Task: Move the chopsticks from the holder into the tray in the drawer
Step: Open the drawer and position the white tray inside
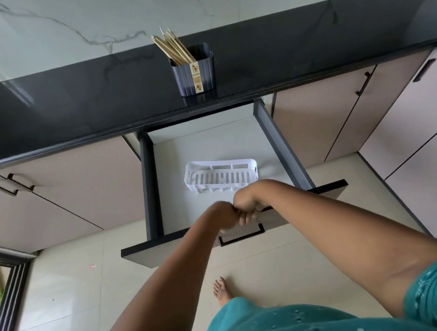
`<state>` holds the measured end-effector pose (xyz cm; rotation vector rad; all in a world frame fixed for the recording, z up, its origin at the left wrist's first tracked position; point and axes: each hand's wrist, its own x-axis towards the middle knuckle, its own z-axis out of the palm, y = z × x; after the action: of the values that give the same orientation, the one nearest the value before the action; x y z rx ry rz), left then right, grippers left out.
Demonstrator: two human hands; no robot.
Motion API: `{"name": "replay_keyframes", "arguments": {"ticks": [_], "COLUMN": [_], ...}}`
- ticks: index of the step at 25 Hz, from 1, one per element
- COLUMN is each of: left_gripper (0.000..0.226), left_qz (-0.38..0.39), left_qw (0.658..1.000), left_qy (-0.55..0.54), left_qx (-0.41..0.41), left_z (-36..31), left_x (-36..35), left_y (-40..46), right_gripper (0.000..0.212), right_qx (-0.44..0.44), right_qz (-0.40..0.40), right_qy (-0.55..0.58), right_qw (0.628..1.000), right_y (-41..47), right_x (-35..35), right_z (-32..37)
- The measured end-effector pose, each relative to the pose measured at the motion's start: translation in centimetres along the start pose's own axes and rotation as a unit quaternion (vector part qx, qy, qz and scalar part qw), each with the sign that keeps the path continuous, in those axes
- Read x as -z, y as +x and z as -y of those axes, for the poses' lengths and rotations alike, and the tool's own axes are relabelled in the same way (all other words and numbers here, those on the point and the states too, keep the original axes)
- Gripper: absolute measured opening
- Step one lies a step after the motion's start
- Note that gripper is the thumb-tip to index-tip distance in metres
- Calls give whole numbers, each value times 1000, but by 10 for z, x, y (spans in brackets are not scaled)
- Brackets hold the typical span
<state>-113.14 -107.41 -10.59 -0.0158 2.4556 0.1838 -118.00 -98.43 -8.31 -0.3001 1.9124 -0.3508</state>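
Both hands on the drawer front, chopsticks in the holder up on the counter.

Left hand (221, 217) and right hand (247, 205) sit knuckle to knuckle, fingers curled over the top edge of the open drawer (182, 246) just above its handle. Further in, a white slotted tray (221, 175) sits on the drawer floor. Farthest back, the chopsticks (171, 46) lean left in the dark holder (193, 71) on the black counter (70, 100).
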Motion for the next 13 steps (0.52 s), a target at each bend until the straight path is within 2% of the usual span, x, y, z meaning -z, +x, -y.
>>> {"name": "replay_keyframes", "arguments": {"ticks": [4, 7, 10, 13], "left_gripper": [36, 37, 48, 61], "left_qz": [-104, -167, -153, -118], "left_qw": [994, 966, 953, 955], "left_qy": [-40, -194, -248, -249], "left_qx": [4, 46, 85, 110], "left_z": [26, 56, 91, 121], "left_x": [58, 73, 68, 56], "left_y": [26, 53, 75, 99], "right_gripper": [23, 18, 17, 21], "right_qx": [74, 106, 49, -83], "right_qz": [-99, -172, -236, -319], "right_qy": [149, 279, 353, 314], "right_qw": [981, 939, 904, 890], "right_y": [2, 23, 61, 100], "right_x": [47, 70, 87, 102], "right_z": [19, 20, -3, -32]}}
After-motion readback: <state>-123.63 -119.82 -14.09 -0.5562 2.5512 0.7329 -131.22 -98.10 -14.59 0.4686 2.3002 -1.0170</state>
